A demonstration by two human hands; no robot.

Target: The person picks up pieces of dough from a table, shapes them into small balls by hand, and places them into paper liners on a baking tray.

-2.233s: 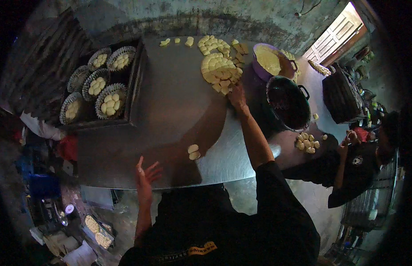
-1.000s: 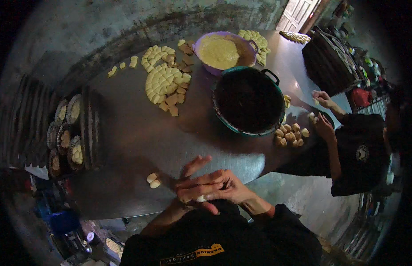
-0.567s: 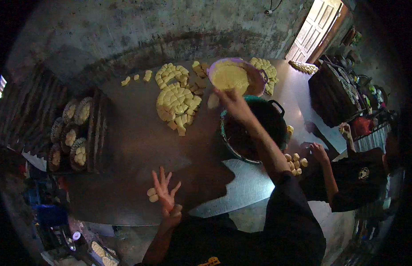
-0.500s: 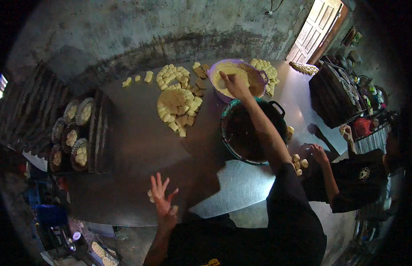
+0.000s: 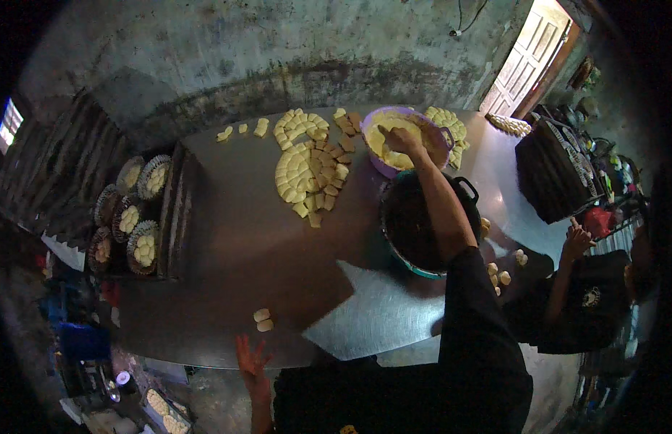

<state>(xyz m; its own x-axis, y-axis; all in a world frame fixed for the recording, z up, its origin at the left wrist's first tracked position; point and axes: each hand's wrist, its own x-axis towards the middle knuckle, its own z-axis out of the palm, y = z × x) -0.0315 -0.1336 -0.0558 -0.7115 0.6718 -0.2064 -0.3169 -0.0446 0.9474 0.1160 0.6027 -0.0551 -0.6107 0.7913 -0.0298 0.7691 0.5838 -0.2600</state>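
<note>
My right hand (image 5: 402, 139) reaches over a dark, teal-rimmed tub (image 5: 422, 272) into a purple bowl (image 5: 376, 160). Its fingers look curled down into the pale yellow, soft-looking filling (image 5: 427, 129), which partly hides them; what they grip cannot be seen. Close to the table's front edge, my left hand (image 5: 252, 362) is open, fingers spread, with nothing in it. Just beyond its fingertips, two small dough pieces (image 5: 263, 320) lie side by side. Left of the bowl, many dough pieces (image 5: 295, 173) are packed into a rounded patch, partly in shadow.
The metal table (image 5: 227, 239) carries a crate of dough in fluted paper cups (image 5: 144, 244) at left and more dough (image 5: 451, 127) behind the bowl. Dough balls (image 5: 498, 276) sit right of the tub. A co-worker's hand (image 5: 578, 242) is near a dark crate (image 5: 556, 170).
My left hand has drawn back from the two dough pieces, uncovering them. My right hand has sunk lower into the filling. The view has shifted; the co-worker's hands have moved.
</note>
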